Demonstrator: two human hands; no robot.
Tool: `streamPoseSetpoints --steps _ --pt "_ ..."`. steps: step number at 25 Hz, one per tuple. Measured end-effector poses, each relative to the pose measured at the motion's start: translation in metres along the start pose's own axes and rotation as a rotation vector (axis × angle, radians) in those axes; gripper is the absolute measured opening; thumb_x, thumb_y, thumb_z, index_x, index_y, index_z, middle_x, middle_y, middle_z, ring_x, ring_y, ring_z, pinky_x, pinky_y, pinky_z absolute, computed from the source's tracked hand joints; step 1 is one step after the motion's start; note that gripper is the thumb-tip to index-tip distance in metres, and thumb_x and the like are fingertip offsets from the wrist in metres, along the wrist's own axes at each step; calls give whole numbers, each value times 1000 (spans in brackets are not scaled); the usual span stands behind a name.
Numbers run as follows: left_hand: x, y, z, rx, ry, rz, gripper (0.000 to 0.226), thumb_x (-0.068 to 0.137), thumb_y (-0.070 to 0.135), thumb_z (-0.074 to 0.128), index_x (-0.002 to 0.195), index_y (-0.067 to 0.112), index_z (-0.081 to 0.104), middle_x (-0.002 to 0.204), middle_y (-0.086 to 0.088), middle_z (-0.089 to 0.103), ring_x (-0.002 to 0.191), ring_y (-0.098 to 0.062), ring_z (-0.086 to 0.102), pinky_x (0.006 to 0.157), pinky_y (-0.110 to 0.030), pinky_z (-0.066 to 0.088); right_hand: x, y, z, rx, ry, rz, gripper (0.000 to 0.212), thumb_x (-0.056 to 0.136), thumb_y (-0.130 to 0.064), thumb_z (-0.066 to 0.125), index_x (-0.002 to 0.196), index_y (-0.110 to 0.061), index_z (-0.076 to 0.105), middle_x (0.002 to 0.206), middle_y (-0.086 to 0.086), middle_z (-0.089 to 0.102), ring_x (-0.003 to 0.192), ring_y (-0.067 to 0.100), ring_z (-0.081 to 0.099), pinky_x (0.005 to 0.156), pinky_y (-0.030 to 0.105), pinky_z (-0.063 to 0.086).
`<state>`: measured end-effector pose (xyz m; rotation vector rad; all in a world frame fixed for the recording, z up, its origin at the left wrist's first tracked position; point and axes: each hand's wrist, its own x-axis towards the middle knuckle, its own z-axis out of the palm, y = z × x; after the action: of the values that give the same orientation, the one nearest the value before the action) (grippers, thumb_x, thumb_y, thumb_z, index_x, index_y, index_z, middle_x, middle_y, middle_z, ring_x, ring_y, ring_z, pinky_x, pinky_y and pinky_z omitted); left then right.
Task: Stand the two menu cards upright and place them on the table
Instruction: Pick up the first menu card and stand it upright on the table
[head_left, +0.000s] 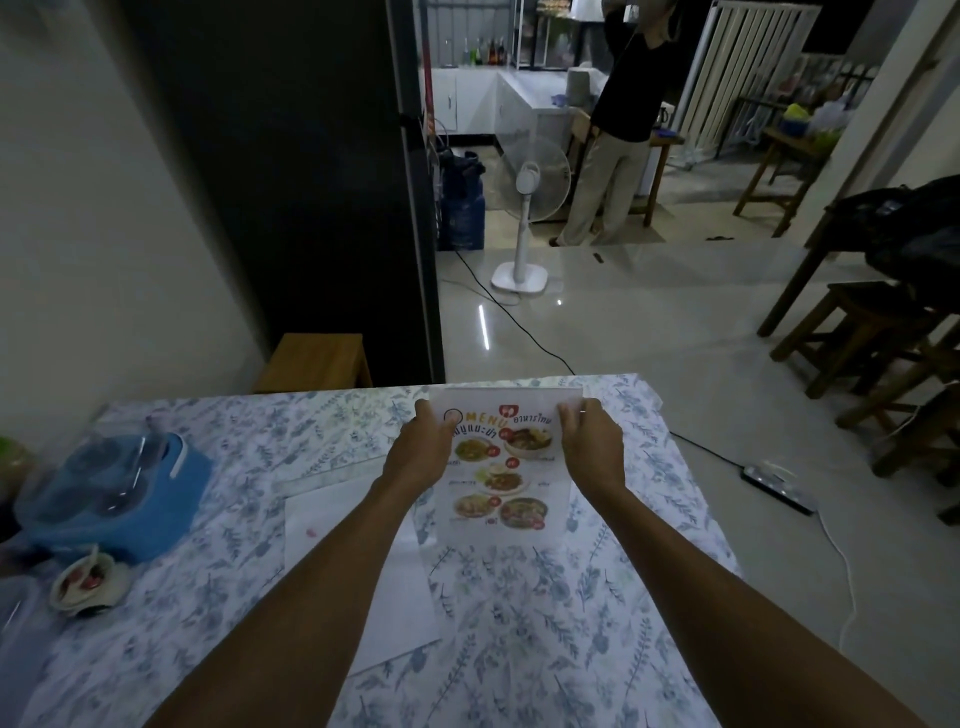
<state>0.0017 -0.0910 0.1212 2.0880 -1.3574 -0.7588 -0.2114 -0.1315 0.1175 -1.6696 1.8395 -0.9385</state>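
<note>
A menu card (501, 467) in a clear stand, printed with food photos and the word MENU, is held over the far middle of the table (571, 623), its face toward me. My left hand (421, 452) grips its left upper edge and my right hand (592, 447) grips its right upper edge. Its lower edge sits near the floral cloth; whether it touches I cannot tell. A second card (337, 551) lies flat and face down on the cloth, left of the held one, partly under my left forearm.
A blue container (119, 499) with a clear lid stands at the table's left, a small bowl (88, 579) in front of it. Beyond the table are a wooden stool (311, 361), a standing fan (524, 208), a person, wooden stools (857, 332) at right and a power strip (779, 486).
</note>
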Motion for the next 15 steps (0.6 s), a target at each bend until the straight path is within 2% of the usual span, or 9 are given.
streamPoseSetpoints --steps 4,7,10,15 --pt "-8 -8 -7 17 -21 34 46 100 48 45 129 13 39 118 -14 63 97 -29 64 79 -43 55 -15 10 -3 71 -24 29 30 96 -38 50 114 -14 51 105 8 65 87 20 66 71 43 61" --pt "-18 -15 -17 44 -24 35 54 101 40 48 144 11 32 134 -18 56 114 -34 60 90 -44 52 -32 9 -6 45 5 45 37 94 -29 57 126 -15 43 118 10 57 94 23 62 76 40 58" --pt "-34 -28 -29 69 -44 55 62 102 39 49 150 8 25 148 -19 43 131 -35 50 101 -44 45 -51 2 -5 20 22 53 40 92 -19 59 128 -13 42 120 13 54 93 22 56 72 34 51" --pt "-75 -71 -60 69 -59 56 59 102 41 46 148 9 29 146 -19 44 129 -35 50 103 -45 45 -106 -30 14 12 5 -16 37 90 -12 62 123 -14 45 116 12 56 95 23 59 78 36 55"
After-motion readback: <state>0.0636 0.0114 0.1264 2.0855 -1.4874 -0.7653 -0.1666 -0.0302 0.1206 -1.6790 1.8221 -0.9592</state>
